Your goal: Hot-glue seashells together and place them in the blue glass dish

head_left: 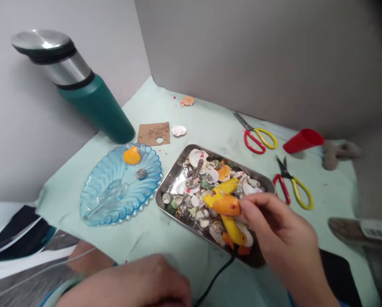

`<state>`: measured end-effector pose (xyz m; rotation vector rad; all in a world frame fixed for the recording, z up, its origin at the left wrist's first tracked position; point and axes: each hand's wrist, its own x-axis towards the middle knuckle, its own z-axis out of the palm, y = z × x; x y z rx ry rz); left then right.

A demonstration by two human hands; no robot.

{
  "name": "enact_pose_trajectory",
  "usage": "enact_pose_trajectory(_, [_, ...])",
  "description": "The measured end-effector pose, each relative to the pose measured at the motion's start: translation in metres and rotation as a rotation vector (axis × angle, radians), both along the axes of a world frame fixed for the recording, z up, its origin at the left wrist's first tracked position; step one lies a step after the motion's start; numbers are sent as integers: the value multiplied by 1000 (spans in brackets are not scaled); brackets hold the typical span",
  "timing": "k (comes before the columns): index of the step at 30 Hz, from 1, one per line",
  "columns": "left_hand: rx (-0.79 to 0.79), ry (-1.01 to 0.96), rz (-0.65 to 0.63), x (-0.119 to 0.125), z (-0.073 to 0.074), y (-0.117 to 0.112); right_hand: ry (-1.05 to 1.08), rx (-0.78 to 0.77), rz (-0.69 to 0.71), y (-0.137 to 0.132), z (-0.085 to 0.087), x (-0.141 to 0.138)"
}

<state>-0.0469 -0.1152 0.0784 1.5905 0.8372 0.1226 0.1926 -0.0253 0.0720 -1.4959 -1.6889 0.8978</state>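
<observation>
My right hand [280, 238] reaches over the near right corner of a steel tray [174, 172] filled with several small seashells. Its fingertips pinch an orange shell [226, 205] and hold it right against a yellow glue gun [232, 228]. The glue gun lies in the tray, and its black cord [214, 277] runs toward me. My left hand [136, 283] sits low at the bottom edge near the tray's front. It is blurred with its back turned up, and its fingers do not show clearly.
A blue shell-shaped glass dish [114, 192] left of the tray holds an orange shell [132, 155] and a small grey one. Behind stand a green flask [95, 102], a cardboard piece [154, 133], two red-and-yellow scissors [261, 138] [293, 187] and a red cup [302, 140].
</observation>
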Motion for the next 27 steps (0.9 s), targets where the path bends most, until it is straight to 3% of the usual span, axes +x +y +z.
enact_pose_trajectory(2, [124,-40,83,9,-1,12,20,89,11,-11,-5,-13])
enact_pose_trajectory(7, [676,-160,754,38,-6,29,151,227,-61,-33,-16,-36])
enact_pose_trajectory(9, [804,-229,843,45,-17,41,187,267,-84,-37,-23,-39])
enact_pose_trajectory(11, [841,-247,796,47,-26,55,221,311,-89,-36,-29,-38])
enact_pose_trajectory(14, [819,-214,752,45,-32,76,244,314,-84,-29,-35,-33])
enact_pose_trajectory(18, [530,-369,660,40,-34,94,259,268,-56,-20,-39,-27])
enact_pose_trajectory(23, [303,-529,718,37,-45,104,334,235,-79,-17,-45,-27])
enact_pose_trajectory(27, [220,-548,742,37,-57,106,311,248,-107,-16,-52,-26])
